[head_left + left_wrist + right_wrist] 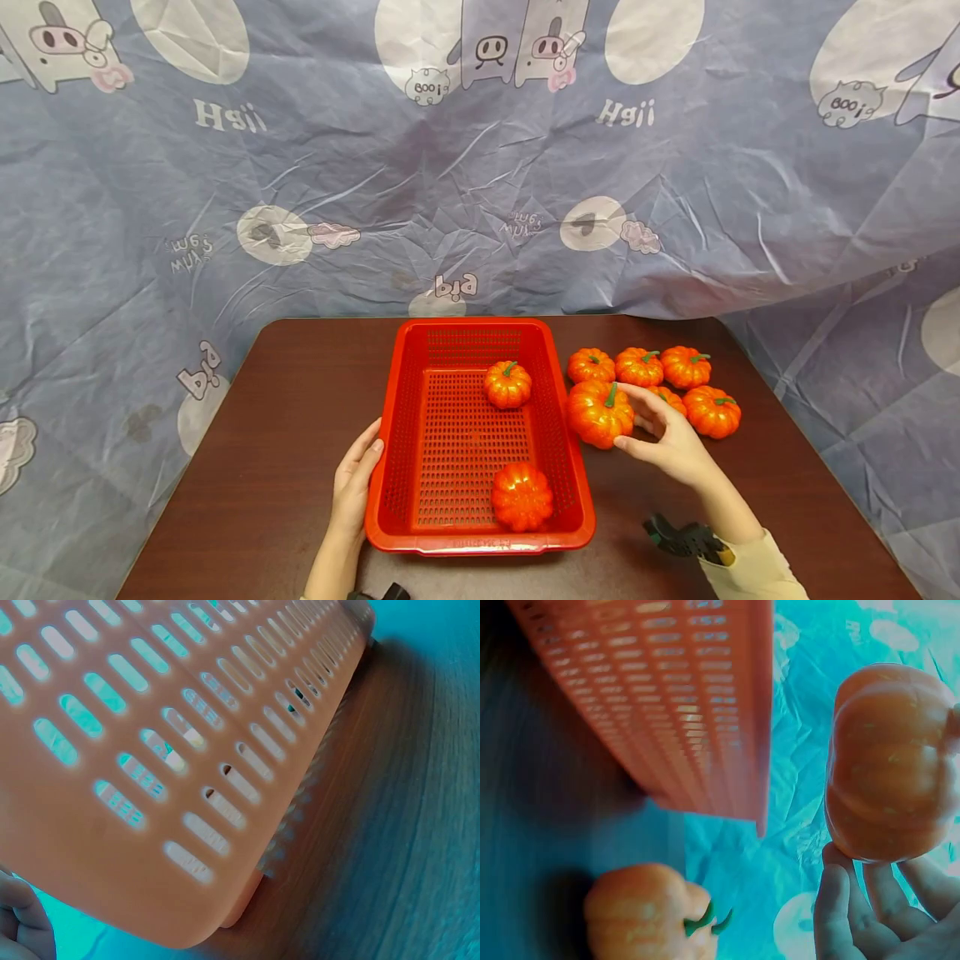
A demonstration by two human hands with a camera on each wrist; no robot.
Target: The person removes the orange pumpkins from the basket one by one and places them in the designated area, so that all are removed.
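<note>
My right hand (667, 437) holds a small orange pumpkin (597, 414) by its right side, thumb in front and fingers behind. In the right wrist view this pumpkin (891, 761) is up off the table, level with the upper part of the basket wall. My left hand (356, 479) grips the left rim of a red plastic basket (480, 543) with slotted walls. Two pumpkins lie in the basket: one stem up (507, 384) toward the back right, and another (522, 497) at the front right with no stem showing.
Several more pumpkins (686, 367) stand at the back right of the dark brown table (300, 400), one partly hidden behind my right hand. A patterned grey-blue cloth (480, 167) hangs behind the table. Dark wrist gear (686, 537) shows by my right sleeve.
</note>
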